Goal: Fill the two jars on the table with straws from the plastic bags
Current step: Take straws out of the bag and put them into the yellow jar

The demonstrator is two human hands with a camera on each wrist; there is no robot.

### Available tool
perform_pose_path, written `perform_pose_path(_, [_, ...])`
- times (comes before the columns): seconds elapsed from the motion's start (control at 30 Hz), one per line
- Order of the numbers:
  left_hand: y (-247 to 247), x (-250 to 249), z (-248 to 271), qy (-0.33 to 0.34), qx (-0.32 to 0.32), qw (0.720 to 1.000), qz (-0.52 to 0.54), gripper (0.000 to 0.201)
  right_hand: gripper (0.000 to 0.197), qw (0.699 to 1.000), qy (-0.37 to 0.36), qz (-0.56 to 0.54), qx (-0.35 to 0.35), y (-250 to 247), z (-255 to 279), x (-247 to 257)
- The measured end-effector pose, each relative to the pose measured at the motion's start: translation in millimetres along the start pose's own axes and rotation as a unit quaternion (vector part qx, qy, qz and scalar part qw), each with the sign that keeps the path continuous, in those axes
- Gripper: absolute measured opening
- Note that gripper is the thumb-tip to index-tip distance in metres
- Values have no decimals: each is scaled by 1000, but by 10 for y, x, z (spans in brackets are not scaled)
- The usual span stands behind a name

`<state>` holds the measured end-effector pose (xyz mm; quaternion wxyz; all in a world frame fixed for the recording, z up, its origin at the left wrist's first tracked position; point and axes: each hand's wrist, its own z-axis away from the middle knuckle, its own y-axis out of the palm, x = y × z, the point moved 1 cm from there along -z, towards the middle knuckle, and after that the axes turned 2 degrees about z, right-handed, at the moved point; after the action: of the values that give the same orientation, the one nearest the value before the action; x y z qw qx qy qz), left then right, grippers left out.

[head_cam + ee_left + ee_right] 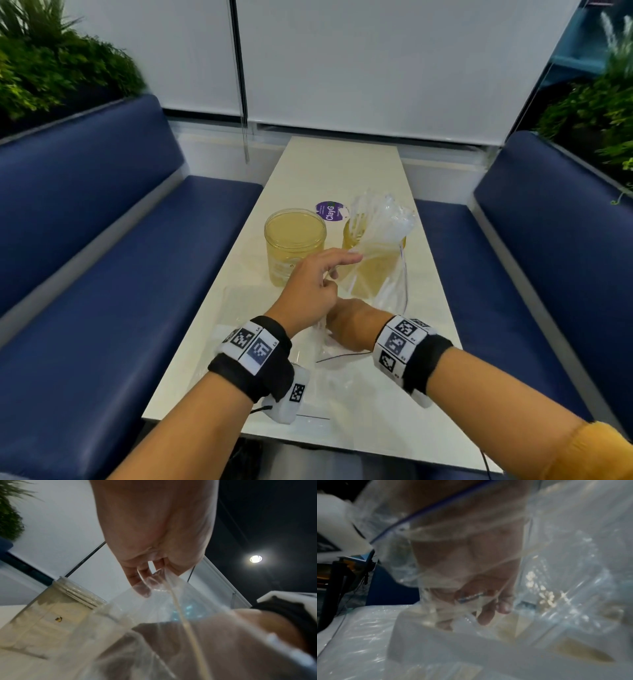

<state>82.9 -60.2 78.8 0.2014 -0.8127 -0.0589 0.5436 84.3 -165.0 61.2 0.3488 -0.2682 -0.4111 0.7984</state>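
Two clear jars stand mid-table: the left jar (pixel 295 246) (pixel 51 608) is in plain sight, the right jar (pixel 352 240) is partly hidden behind a clear plastic bag (pixel 380 222) (pixel 154 608) (pixel 573 547). The bag holds pale straws (pixel 368 214) (pixel 428 635), and its far end is raised over the right jar. My left hand (pixel 318 284) (pixel 149 574) pinches the bag's film between thumb and fingers. My right hand (pixel 349 322) (pixel 479 601) is inside the bag's near mouth, seen through the film, with fingers curled on the straws' near ends.
A second clear bag (pixel 246 308) lies flat on the white table (pixel 342 161) at the left front. A purple round label (pixel 329 211) lies behind the jars. Blue benches (pixel 120 274) flank the table, with plants (pixel 51 61) behind them.
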Motion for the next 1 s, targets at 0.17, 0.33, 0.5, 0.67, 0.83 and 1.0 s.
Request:
perform_pose_path(0.17, [-94, 130, 19, -19, -18, 998, -48, 57, 19, 993, -12, -102, -61, -71, 56, -212])
perform_pose_path(0.33, [-82, 120, 8, -36, -75, 997, 1, 42, 14, 953, -14, -252, -165, -330, 224, -511])
perform_pose_path(0.5, [-30, 126, 45, -66, -72, 994, 45, 65, 16, 877, -15, -372, -303, -734, 481, -655])
perform_pose_path(0.67, [8, 221, 74, -100, -64, 991, -53, 69, 17, 763, -45, -475, -435, -1236, 713, -871])
perform_pose_path(0.83, [-73, 343, 161, -142, -82, 981, -102, 50, 10, 650, -12, -483, -587, -1651, 880, -1273])
perform_pose_path(1.0, [-144, 338, 151, -143, -89, 982, -81, 42, 13, 696, 88, -418, -577, -1575, 419, -1592])
